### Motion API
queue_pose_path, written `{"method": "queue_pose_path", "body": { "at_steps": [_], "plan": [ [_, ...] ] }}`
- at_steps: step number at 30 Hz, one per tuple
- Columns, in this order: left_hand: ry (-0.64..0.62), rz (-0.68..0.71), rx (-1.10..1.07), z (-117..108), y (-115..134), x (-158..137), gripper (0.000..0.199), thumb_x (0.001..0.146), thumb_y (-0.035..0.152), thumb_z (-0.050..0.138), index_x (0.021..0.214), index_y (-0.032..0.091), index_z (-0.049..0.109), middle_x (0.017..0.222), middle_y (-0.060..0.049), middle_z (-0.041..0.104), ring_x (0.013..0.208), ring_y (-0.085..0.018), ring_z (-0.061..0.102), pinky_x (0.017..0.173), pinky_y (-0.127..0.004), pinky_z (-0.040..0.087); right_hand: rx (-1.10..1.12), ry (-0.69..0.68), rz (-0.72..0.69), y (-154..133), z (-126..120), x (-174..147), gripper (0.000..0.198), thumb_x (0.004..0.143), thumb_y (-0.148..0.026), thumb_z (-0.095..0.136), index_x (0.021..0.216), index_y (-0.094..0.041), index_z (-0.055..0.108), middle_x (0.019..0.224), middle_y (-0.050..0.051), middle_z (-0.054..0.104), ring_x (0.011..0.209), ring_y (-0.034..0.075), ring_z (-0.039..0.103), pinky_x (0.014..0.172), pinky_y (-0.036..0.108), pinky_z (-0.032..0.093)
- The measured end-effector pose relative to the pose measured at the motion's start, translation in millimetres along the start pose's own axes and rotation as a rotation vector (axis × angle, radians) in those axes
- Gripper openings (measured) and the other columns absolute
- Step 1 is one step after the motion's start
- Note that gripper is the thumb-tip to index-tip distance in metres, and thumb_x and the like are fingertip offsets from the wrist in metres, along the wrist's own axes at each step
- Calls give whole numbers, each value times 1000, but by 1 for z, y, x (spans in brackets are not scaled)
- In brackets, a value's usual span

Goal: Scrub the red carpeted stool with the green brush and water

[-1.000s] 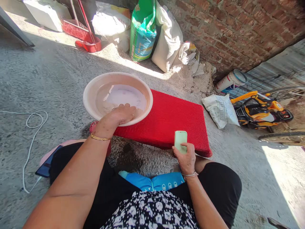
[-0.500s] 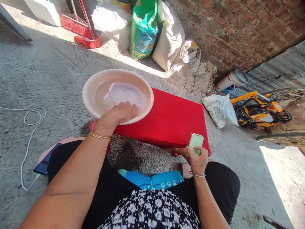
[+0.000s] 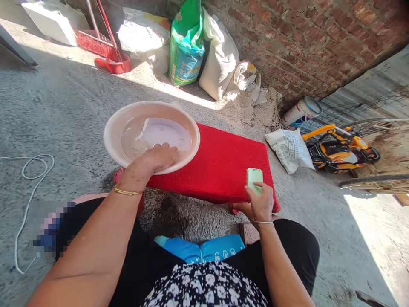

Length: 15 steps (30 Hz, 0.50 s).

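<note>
My left hand [image 3: 163, 157] reaches over the near rim of a pale pink basin [image 3: 111, 147] of cloudy water. Its fingers dip toward the water, and their tips are hidden; nothing shows in the hand. The basin stands on the left part of a low bench covered with red cloth [image 3: 226, 157]. In my right hand [image 3: 262, 200] is a light green scrub brush [image 3: 254, 175], gripped between thumb and fingers at its near end. The brush is over the cloth's right front edge; I cannot tell whether it touches.
Beyond the bench stand a green sack [image 3: 187, 55], a white sack [image 3: 220, 59] and a red dustpan [image 3: 118, 64]. To the right are a small white bag [image 3: 289, 149], a bucket [image 3: 302, 111] and a yellow toy excavator [image 3: 343, 151]. A white cable [image 3: 30, 200] lies on the left floor.
The scrub brush in my right hand has shifted slightly up and left over the cloth. The whole view has moved a little; my left hand stays in the basin.
</note>
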<state>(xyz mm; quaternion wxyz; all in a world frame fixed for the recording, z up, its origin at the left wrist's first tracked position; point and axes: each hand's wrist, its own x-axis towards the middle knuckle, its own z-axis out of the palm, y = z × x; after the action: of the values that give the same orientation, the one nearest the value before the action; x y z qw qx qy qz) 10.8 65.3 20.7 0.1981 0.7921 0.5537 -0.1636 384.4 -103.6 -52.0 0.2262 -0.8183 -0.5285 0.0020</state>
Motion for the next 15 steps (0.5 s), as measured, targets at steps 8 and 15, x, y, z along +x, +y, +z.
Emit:
{"method": "queue_pose_path", "body": {
  "at_steps": [8, 15],
  "plan": [
    [40, 15, 5, 2, -1, -5, 48, 101, 26, 43, 147, 22, 56, 145, -17, 59, 135, -35, 58, 108, -49, 50, 16, -271, -86, -115, 48, 39, 34, 87, -43, 71, 118, -28, 72, 110, 5, 59, 91, 21, 63, 75, 30, 47],
    [-29, -14, -23, -9, 7, -9, 48, 102, 31, 42, 146, 18, 54, 141, -20, 57, 133, -39, 58, 105, -55, 51, -120, -124, 255, -17, 10, 58, 46, 84, -50, 70, 121, -22, 73, 102, 9, 60, 92, 27, 63, 78, 37, 48]
  ]
}}
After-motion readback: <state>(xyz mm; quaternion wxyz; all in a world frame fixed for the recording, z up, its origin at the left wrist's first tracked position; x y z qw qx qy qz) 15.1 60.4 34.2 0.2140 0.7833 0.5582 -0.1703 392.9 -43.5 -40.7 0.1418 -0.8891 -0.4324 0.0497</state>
